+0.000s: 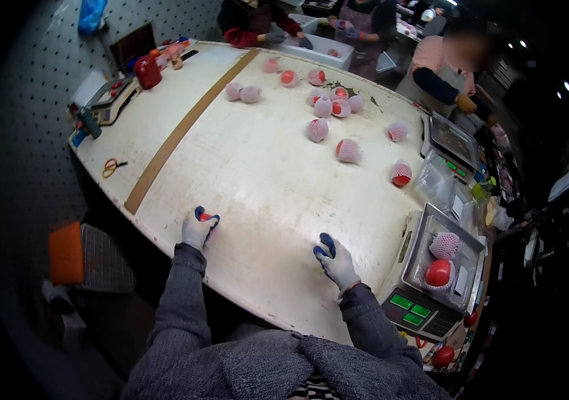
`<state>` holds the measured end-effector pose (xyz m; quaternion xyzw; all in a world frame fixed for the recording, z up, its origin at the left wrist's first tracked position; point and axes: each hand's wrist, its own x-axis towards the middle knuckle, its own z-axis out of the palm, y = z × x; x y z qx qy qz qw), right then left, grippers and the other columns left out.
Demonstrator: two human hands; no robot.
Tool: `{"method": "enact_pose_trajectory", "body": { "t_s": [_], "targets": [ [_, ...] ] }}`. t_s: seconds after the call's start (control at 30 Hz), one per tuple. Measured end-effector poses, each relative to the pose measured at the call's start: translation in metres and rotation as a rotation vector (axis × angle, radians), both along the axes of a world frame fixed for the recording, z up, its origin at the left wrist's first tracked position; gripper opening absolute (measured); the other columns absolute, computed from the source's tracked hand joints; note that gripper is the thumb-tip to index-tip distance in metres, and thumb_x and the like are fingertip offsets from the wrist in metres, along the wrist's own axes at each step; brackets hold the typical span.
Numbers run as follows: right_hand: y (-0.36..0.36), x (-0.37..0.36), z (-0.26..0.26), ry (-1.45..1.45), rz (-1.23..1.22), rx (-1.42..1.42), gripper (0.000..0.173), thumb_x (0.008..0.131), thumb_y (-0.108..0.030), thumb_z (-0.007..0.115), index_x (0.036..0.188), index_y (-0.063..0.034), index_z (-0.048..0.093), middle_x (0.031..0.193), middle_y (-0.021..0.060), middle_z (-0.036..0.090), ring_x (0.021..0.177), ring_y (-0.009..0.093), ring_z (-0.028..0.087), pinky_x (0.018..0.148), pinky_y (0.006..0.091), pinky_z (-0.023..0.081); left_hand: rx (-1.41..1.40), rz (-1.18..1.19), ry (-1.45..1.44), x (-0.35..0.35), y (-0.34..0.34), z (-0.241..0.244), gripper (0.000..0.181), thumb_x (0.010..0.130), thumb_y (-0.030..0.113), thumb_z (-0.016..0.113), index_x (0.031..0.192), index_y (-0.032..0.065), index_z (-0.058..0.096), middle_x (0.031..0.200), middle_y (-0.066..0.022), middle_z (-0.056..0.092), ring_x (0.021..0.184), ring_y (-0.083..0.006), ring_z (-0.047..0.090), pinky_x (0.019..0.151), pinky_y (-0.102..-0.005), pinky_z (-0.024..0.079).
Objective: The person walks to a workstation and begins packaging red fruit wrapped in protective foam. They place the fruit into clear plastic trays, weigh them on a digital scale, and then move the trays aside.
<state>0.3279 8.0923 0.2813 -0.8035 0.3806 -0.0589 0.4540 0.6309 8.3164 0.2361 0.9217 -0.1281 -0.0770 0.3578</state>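
My left hand (198,229), in a white glove with blue fingertips, is closed around a red fruit (205,217) near the table's front edge. Some pink netting shows below that fruit. Apart from it, to the right, my right hand (335,260) is over the white table (264,260) with thumb and fingers spread a little and nothing seen between them. Right of this hand stands a digital scale (414,310) with lit green displays. On its metal pan is a clear plastic tray (420,265) holding a netted fruit (444,245) and a partly bare red fruit (438,273).
Several fruits in pink foam nets (348,150) lie across the table's far half. A brown strip (189,130) crosses the left side, near scissors (110,167). Clear trays (434,175) and another scale (452,140) line the right edge. Co-workers (434,75) stand beyond the table.
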Motion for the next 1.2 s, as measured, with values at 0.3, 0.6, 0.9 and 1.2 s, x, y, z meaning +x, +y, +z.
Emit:
{"method": "enact_pose_trajectory", "body": {
  "t_s": [0.3, 0.6, 0.9, 1.2],
  "targets": [
    [-0.024, 0.028, -0.055, 0.145, 0.257, -0.812, 0.054, 0.091, -0.034, 0.047, 0.138, -0.0094, 0.042, 0.141, 0.0149, 0.042, 0.133, 0.032, 0.034, 0.112, 0.0478, 0.018, -0.12, -0.74, -0.083, -0.028, -0.207, 0.027, 0.052, 0.072, 0.019, 0.076, 0.117, 0.0011, 0.058, 0.114, -0.0151, 0.061, 0.104, -0.0217, 0.059, 0.092, -0.0311, 0.046],
    [-0.029, 0.029, -0.047, 0.187, 0.226, -0.608, 0.051, 0.087, -0.034, 0.052, 0.131, -0.0082, 0.05, 0.135, 0.0128, 0.048, 0.129, 0.031, 0.039, 0.108, 0.048, 0.026, -0.017, -0.629, -0.462, 0.096, -0.446, 0.042, 0.082, 0.076, 0.034, 0.069, 0.141, 0.0038, 0.03, 0.13, -0.0272, 0.047, 0.117, -0.0379, 0.05, 0.098, -0.0405, 0.042],
    [-0.037, 0.027, -0.055, 0.023, 0.174, -0.46, 0.046, 0.088, -0.031, 0.053, 0.129, -0.0095, 0.052, 0.134, 0.0111, 0.049, 0.125, 0.029, 0.044, 0.108, 0.0475, 0.029, 0.188, -0.595, -0.257, 0.166, -0.568, -0.04, 0.095, 0.063, 0.029, 0.077, 0.142, 0.0073, 0.03, 0.131, -0.0272, 0.048, 0.122, -0.0354, 0.048, 0.099, -0.0383, 0.041],
    [-0.032, 0.018, -0.063, -0.005, 0.136, -0.559, 0.046, 0.091, -0.031, 0.047, 0.129, -0.0078, 0.051, 0.139, 0.0136, 0.043, 0.132, 0.029, 0.036, 0.113, 0.0468, 0.02, -0.583, -1.119, 0.466, 0.006, -0.443, 0.053, 0.091, 0.062, 0.016, 0.079, 0.138, -0.0011, 0.033, 0.117, -0.015, 0.058, 0.104, -0.0233, 0.058, 0.08, -0.0298, 0.051]
  ]
}}
